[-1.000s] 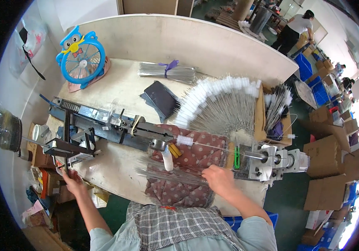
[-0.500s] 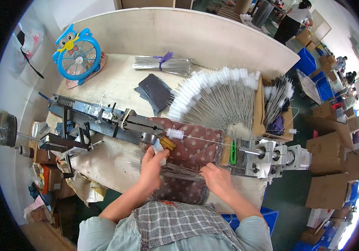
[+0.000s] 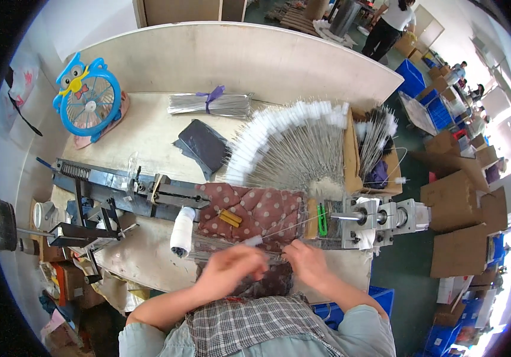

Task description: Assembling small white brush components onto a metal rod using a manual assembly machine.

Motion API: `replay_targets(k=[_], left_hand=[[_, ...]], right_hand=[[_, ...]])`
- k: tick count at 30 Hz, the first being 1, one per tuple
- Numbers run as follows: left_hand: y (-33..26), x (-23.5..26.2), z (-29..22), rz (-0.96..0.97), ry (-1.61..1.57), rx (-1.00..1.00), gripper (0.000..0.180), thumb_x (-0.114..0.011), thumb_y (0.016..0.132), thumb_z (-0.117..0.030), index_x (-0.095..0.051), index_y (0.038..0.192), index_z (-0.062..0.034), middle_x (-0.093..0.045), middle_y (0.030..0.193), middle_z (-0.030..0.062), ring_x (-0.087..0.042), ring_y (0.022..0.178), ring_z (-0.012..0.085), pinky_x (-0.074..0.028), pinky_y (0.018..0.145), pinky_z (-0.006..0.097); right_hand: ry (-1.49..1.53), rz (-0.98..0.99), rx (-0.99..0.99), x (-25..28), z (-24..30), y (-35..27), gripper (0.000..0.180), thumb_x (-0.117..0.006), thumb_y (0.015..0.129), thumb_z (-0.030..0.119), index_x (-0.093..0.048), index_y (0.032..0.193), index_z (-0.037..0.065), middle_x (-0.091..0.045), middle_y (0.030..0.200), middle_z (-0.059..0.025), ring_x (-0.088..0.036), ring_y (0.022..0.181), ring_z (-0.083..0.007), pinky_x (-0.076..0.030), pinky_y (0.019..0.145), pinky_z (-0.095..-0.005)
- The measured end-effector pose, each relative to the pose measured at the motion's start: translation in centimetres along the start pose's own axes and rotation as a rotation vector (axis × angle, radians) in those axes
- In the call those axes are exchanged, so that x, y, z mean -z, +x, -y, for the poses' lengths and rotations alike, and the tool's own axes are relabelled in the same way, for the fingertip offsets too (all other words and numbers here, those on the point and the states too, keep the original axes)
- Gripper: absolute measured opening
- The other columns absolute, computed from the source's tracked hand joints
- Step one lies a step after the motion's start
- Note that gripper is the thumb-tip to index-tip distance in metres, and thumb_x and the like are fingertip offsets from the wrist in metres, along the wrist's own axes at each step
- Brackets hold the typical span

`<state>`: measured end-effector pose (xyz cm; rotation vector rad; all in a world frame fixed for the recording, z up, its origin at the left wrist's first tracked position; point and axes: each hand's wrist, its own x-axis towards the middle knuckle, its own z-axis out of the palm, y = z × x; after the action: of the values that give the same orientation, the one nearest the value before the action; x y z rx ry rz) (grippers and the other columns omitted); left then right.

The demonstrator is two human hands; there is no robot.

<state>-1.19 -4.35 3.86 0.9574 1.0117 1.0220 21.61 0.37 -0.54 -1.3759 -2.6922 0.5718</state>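
Note:
My left hand (image 3: 234, 266) is smeared by motion over the near part of the bench. Close above its fingers is a small white-bristled brush (image 3: 253, 240) on a thin wire, which slants up toward the spindle (image 3: 350, 216) on the right. My right hand (image 3: 306, 262) has its fingertips pinched together at the right end of a loose bundle of thin metal wires (image 3: 211, 245); the exact grip is partly hidden. Beneath lies a brown polka-dot cloth (image 3: 255, 205) with a yellow block-like piece (image 3: 230, 218) on it. A white roll (image 3: 183, 231) rests left of the cloth.
Finished-looking white brushes (image 3: 288, 128) fan out behind, beside a cardboard box (image 3: 353, 156) of more. A long metal fixture (image 3: 107, 178) crosses the bench's left. Farther back are a tied wire bundle (image 3: 211, 102), dark sheets (image 3: 203, 146) and a blue fan (image 3: 91, 104). Someone stands beyond.
My left hand has left the white roll and moved right and nearer. The brush has come away from the left fixture and hangs nearer me on its slanting wire. My right hand stays by the wires.

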Motion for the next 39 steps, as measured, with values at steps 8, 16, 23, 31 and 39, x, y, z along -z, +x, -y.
replay_targets(k=[8, 16, 23, 31, 39], left_hand=[[11.7, -6.0, 1.1, -0.11, 1.004, -0.718, 0.018, -0.059, 0.079, -0.011, -0.061, 0.096, -0.0062, -0.06, 0.09, 0.0088, -0.062, 0.069, 0.0251, -0.05, 0.059, 0.037], [18.0, -6.3, -0.9, 0.021, 1.57, -0.968, 0.008, -0.056, 0.072, -0.015, -0.058, 0.078, -0.0094, -0.057, 0.085, 0.0041, -0.057, 0.085, 0.0201, -0.045, 0.067, 0.034], [13.3, -2.2, -0.8, -0.022, 1.439, -1.042, 0.032, -0.061, 0.069, -0.011, -0.064, 0.1, -0.0062, -0.061, 0.102, 0.0054, -0.059, 0.095, 0.0213, -0.048, 0.078, 0.034], [-1.1, 0.3, -4.0, -0.154, 1.258, -1.014, 0.029, -0.067, 0.064, 0.003, -0.067, 0.092, -0.0029, -0.065, 0.087, 0.0076, -0.063, 0.076, 0.0223, -0.05, 0.065, 0.033], [-0.4, 3.4, -0.4, -0.468, 1.118, -0.91, 0.023, -0.068, 0.067, 0.005, -0.066, 0.089, -0.0012, -0.066, 0.082, 0.0087, -0.063, 0.067, 0.0226, -0.05, 0.058, 0.031]], right_hand=[[-0.077, 0.165, -0.199, 1.4, 0.3, -0.5, 0.018, -0.051, 0.083, 0.012, -0.06, 0.098, 0.007, -0.06, 0.095, -0.0131, -0.062, 0.086, -0.0336, -0.052, 0.068, -0.0427], [0.032, -0.008, -0.172, 2.4, -1.3, -3.1, 0.025, -0.05, 0.08, 0.005, -0.055, 0.105, 0.007, -0.059, 0.094, -0.0148, -0.063, 0.078, -0.0362, -0.053, 0.066, -0.0437], [-0.016, -0.089, -0.055, 5.4, -2.2, -3.2, 0.012, -0.055, 0.076, 0.004, -0.052, 0.087, 0.003, -0.054, 0.086, -0.0138, -0.063, 0.076, -0.0291, -0.054, 0.061, -0.0384], [-0.418, -0.386, 0.138, 14.0, -1.8, 0.4, 0.026, -0.061, 0.065, 0.002, -0.055, 0.091, 0.002, -0.05, 0.083, -0.0105, -0.059, 0.079, -0.0265, -0.051, 0.058, -0.0346], [-0.004, -0.168, 0.017, 11.8, -5.3, 6.0, 0.013, -0.063, 0.079, 0.016, -0.069, 0.089, 0.011, -0.065, 0.082, -0.0114, -0.062, 0.078, -0.0323, -0.049, 0.067, -0.0382]])
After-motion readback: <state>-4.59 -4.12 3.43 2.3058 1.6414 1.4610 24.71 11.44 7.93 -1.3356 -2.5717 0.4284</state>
